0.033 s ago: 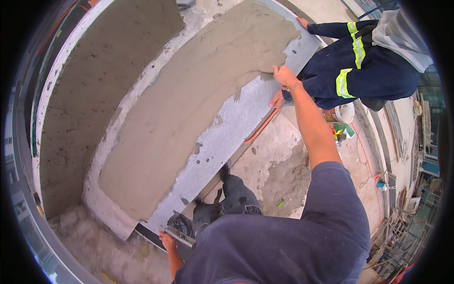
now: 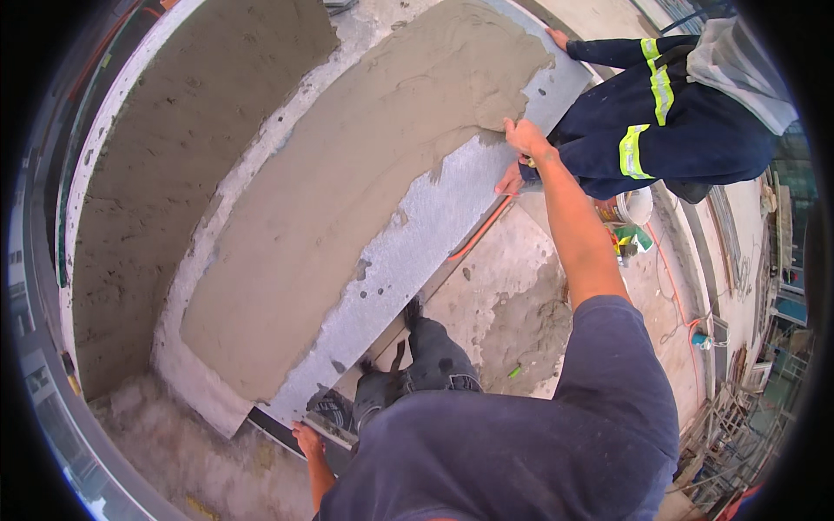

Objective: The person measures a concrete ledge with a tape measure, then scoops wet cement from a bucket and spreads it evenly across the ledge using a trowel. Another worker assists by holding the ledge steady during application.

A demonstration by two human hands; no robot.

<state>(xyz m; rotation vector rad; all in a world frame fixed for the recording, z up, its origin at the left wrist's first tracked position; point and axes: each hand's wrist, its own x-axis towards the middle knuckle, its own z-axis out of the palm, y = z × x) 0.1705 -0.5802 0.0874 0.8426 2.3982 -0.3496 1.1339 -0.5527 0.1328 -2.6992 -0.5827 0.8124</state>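
Note:
A long grey stone slab (image 2: 426, 208), its upper face largely spread with wet mortar (image 2: 347, 174), lies slantwise before me. My left hand (image 2: 309, 439) grips the slab's edge at the near left corner, fingers curled against it. Over the slab's right part, by the mortar's ragged border, my right hand (image 2: 526, 139) is closed; whatever it may hold is hidden under the fist. Just below that hand, a co-worker's hand (image 2: 510, 180) rests at the slab's right edge. The co-worker's other hand (image 2: 558, 38) touches the far right corner.
A mortar-coated panel (image 2: 191, 156) with a pale rim stands at the left. Below the slab's right side runs an orange hose (image 2: 482, 227). Spilled mortar (image 2: 526, 330) covers some floor by my legs. A white bucket (image 2: 637, 207) and a green bag (image 2: 638, 239) sit at the right.

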